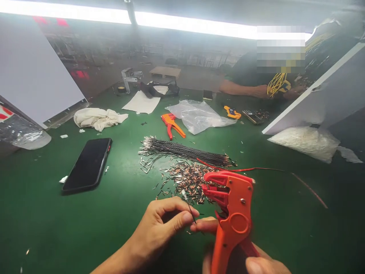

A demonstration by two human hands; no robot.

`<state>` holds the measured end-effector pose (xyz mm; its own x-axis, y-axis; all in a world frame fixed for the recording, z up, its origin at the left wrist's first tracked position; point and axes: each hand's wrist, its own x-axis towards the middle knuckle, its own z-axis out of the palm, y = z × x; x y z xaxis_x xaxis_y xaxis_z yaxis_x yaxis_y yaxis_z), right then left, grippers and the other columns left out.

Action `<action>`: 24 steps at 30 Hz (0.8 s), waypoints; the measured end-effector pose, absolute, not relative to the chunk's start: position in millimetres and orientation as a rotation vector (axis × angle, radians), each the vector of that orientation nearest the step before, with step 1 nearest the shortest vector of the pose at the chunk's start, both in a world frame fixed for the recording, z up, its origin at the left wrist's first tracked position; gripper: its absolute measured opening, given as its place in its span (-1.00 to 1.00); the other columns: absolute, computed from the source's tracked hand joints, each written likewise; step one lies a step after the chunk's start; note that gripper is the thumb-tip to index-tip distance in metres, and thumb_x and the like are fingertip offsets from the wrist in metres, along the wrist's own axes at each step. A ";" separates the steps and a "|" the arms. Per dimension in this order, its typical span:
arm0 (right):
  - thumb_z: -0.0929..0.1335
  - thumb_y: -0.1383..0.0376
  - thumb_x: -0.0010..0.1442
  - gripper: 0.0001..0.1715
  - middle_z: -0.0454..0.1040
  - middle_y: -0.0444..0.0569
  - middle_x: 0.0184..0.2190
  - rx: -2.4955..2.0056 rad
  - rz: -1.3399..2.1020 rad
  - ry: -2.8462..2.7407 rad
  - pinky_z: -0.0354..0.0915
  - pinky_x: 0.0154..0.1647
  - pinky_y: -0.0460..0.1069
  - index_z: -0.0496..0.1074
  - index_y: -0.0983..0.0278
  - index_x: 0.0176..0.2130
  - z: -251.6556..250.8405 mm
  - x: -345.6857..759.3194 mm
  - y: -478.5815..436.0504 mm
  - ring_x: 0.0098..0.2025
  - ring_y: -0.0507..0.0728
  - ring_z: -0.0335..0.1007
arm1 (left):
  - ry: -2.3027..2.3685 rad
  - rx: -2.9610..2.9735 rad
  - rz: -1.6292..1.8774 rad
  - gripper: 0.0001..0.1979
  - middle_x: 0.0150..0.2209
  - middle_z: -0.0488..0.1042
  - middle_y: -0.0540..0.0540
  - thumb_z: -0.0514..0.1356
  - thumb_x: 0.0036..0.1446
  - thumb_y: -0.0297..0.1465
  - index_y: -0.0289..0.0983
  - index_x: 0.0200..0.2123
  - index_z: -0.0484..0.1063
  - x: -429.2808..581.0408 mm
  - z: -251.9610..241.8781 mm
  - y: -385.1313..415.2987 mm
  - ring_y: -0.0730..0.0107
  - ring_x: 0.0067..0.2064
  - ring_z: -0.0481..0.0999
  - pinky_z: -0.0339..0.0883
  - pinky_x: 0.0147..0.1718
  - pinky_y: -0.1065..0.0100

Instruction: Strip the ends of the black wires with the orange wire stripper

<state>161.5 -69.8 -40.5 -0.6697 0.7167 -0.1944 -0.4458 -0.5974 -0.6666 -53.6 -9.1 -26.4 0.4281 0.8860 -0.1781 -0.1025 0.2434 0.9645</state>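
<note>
Between the thumb and fingers of my left hand (168, 220) is a short black wire (191, 209), with a pale connector at its upper end. My right hand (265, 264) is wrapped round the handles of an orange-red wire stripper (239, 201), whose jaws point left, apart from the wire. One right finger reaches out close to the wire's lower end. Behind the hands lies a heap of black and copper wire scraps (191, 177). A bundle of black wires (185, 150) lies just beyond it, and a thin red wire (265, 168) stretches off to the right.
A phone (88, 163) lies at left, near a white cloth (97, 118). Farther back are another orange wire stripper (172, 125), a clear plastic bag (199, 114) and a yellow tool (232, 112). A filled bag (308, 140) lies at right. Across the table, a person holds yellow wires (276, 84).
</note>
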 end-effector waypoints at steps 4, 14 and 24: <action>0.43 0.05 0.06 -0.19 0.67 0.00 -0.34 -0.420 2.220 -0.617 0.23 -0.34 -0.03 0.34 0.32 0.22 -51.2 151.0 -67.6 -0.38 0.10 0.57 | 0.774 0.914 0.822 -0.70 -0.51 0.52 -0.01 0.44 -0.02 -0.14 -0.26 -0.39 0.61 -52.5 -29.0 -8.7 0.58 -0.55 0.32 0.16 -0.53 0.50; 0.44 0.08 0.00 -0.20 0.71 0.09 -0.35 -0.405 2.212 -0.540 0.25 -0.41 -0.04 0.35 0.35 0.17 -67.1 152.9 -67.5 -0.41 0.15 0.61 | 0.826 1.155 0.616 -0.81 -0.55 0.53 -0.01 0.36 0.04 -0.33 -0.29 -0.49 0.47 -61.1 -5.4 10.4 0.49 -0.52 0.39 0.26 -0.49 0.44; 0.45 0.08 0.09 -0.18 0.65 0.08 -0.25 -0.519 2.142 -0.750 0.27 -0.29 0.01 0.28 0.29 0.25 -55.1 155.7 -63.3 -0.31 0.16 0.55 | 0.787 0.891 0.933 -0.70 -0.57 0.38 0.07 0.42 -0.01 -0.31 -0.29 -0.58 0.39 -60.4 -20.5 22.7 0.53 -0.56 0.33 0.19 -0.57 0.45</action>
